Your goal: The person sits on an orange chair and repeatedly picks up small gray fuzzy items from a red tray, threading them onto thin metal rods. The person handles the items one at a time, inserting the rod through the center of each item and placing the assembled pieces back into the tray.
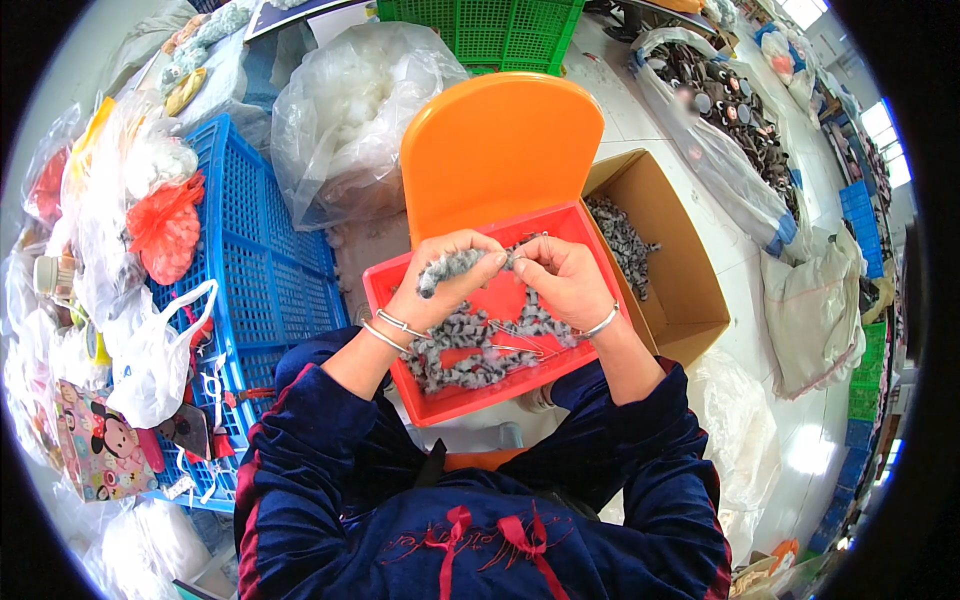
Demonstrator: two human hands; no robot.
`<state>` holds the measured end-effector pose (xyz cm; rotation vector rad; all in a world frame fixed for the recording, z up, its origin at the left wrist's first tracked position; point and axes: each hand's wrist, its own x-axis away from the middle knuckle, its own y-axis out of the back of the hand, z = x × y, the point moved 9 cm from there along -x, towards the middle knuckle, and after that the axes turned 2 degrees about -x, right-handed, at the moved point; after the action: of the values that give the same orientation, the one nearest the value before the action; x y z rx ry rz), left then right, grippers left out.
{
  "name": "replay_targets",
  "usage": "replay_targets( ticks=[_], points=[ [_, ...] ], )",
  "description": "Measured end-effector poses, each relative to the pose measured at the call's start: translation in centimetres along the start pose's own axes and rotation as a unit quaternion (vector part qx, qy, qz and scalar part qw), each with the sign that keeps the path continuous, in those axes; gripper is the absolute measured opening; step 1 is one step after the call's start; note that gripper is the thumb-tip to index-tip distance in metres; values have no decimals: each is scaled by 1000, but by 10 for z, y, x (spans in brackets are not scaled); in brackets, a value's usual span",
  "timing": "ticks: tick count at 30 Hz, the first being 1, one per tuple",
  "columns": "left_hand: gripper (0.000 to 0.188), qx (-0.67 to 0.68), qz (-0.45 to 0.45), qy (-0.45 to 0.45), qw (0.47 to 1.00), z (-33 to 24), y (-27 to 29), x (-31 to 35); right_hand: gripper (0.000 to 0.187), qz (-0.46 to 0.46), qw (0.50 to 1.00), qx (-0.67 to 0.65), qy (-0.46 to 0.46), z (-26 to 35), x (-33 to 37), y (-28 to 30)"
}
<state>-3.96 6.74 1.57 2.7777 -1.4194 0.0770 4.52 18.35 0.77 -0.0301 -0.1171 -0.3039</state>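
Observation:
My left hand (438, 304) is closed round a small grey, curly plush piece (446, 267), its rounded end sticking out over the hand. At the piece's other end my right hand (572, 285) pinches with thumb and forefinger, almost touching the left fingertips. What lies in that pinch is too small to make out. Both hands are above a red plastic tray (425, 412), tilted on an orange chair. Inside the tray lie several similar grey plush pieces (450, 350) and a few thin metal tools or needles (515, 348).
Behind the tray rises the orange chair back (500, 150). A cardboard box (680, 270) of grey pieces stands to the right. Left are a blue crate (265, 260) with plastic bags and a clear bag of white stuffing (350, 110). A green crate (490, 35) stands beyond.

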Motion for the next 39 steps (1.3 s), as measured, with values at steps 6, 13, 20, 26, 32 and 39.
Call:
replay_targets(
  ticks=[6,13,20,26,32,39],
  points=[
    [25,5,21,6,1000,2,-7,2,7,9,999,38,-5,-7,1,-1],
    [24,10,41,31,999,7,-3,-1,16,-61,993,94,34,24,3,19],
    [22,90,2,44,995,17,4,-4,18,0,975,195,111,41,10,17],
    [21,102,5,56,993,22,5,-6,15,1,982,175,75,36,14,7],
    [23,108,-8,65,992,22,5,-5,8,-4,981,188,37,31,14,6],
    [24,76,-5,63,995,19,5,-4,8,-8,981,192,26,29,13,7]
  ],
)
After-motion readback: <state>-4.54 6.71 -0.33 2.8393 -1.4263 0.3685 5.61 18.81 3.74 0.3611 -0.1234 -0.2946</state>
